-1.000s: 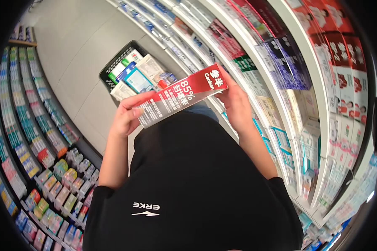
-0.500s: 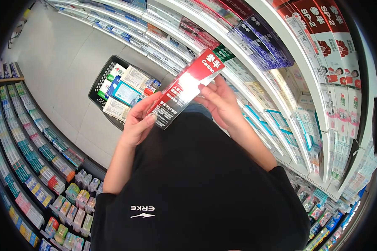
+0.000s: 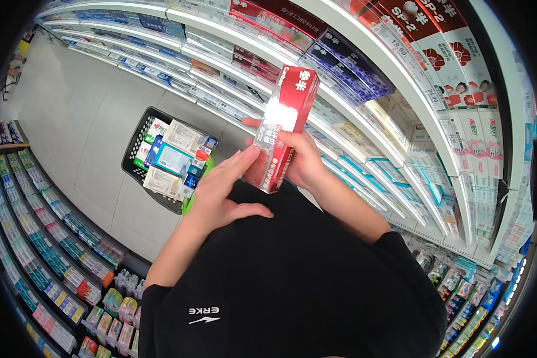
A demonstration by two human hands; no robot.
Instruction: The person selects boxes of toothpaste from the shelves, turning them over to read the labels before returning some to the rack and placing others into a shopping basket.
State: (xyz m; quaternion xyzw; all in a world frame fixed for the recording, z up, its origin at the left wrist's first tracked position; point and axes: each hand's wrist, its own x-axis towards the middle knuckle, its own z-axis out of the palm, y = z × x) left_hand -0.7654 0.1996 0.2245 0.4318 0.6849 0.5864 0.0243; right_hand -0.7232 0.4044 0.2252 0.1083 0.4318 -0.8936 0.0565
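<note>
A long red and silver box (image 3: pixel 283 119) with white lettering is held up in front of my chest, its long side nearly upright in the head view. My right hand (image 3: pixel 304 156) grips its right side near the middle, thumb across the front and some fingers behind it. My left hand (image 3: pixel 228 190) is at the box's lower left, fingers extended against or just beside its edge and thumb spread away below. Behind my hands, a dark basket (image 3: pixel 136 140) on the floor holds several boxes, among them a blue one (image 3: pixel 172 159) and cream ones.
Curved white shelves (image 3: pixel 394 156) with boxed goods run along the right and across the top. Red boxes (image 3: pixel 426 42) and purple boxes (image 3: pixel 347 68) stand there. Another shelf (image 3: pixel 48 227) of small packages lines the left. Grey tiled floor (image 3: pixel 71 107) lies between them.
The box has turned from slanted to nearly upright. My left hand has loosened from its lower end and opened; my right hand now wraps its side. The view has shifted, showing more floor.
</note>
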